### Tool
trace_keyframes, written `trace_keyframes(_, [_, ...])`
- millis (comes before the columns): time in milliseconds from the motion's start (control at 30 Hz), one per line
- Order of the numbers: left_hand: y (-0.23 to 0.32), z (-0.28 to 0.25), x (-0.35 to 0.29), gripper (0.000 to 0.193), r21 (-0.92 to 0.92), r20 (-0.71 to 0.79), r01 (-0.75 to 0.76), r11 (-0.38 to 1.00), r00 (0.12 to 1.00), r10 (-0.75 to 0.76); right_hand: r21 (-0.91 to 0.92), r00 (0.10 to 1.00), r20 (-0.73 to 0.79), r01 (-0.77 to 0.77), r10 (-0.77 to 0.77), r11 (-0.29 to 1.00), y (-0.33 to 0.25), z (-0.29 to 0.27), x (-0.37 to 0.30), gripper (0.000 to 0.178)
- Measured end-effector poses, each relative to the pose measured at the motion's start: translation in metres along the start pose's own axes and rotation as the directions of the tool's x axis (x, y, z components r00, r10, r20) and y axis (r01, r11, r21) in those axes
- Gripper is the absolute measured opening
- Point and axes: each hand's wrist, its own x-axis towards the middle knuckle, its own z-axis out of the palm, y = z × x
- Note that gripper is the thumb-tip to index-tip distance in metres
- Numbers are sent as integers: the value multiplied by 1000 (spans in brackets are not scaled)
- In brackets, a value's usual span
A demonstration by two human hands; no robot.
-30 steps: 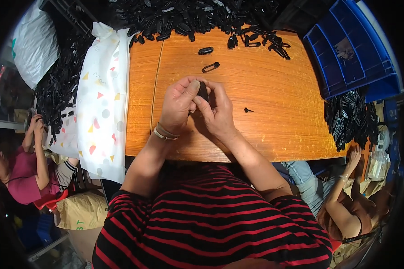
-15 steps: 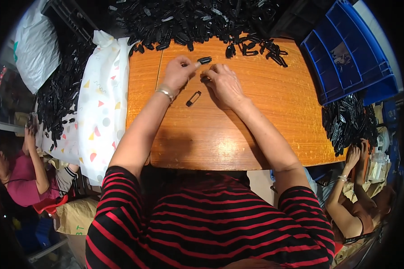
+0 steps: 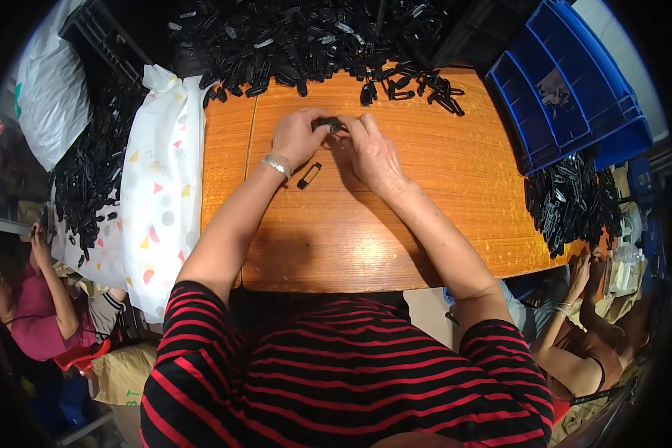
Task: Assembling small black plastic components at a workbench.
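Observation:
My left hand point(image 3: 297, 139) pinches a small black plastic part point(image 3: 327, 122) above the wooden table. My right hand point(image 3: 375, 155) meets it from the other side, with thumb and fingertips closed on the same part. The fingers cover much of it, so its exact shape is hard to make out. On the tabletop just below my left hand lies a loose black rectangular plastic frame point(image 3: 309, 175), open in its middle and set at a slant.
A large heap of black plastic parts point(image 3: 276, 45) covers the far side of the table point(image 3: 336, 254). A blue compartmented bin point(image 3: 567, 97) stands at right above another black pile point(image 3: 571, 201). Patterned white plastic sheeting point(image 3: 160, 194) edges the left. Two co-workers sit at either side.
My hands have come together; the part in my left hand now meets my right fingertips. The whole view has shifted slightly, and the loose frame still lies on the table.

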Motion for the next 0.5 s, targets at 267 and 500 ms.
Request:
trace_keyframes(267, [23, -21, -51, 26, -814, 240, 324, 482, 943, -229, -26, 965, -202, 167, -169, 986, -25, 0, -5, 28])
trace_keyframes(500, [42, -31, -83, 30, -850, 212, 292, 438, 951, -224, 51, 960, -248, 148, -131, 988, -34, 3, -7, 24])
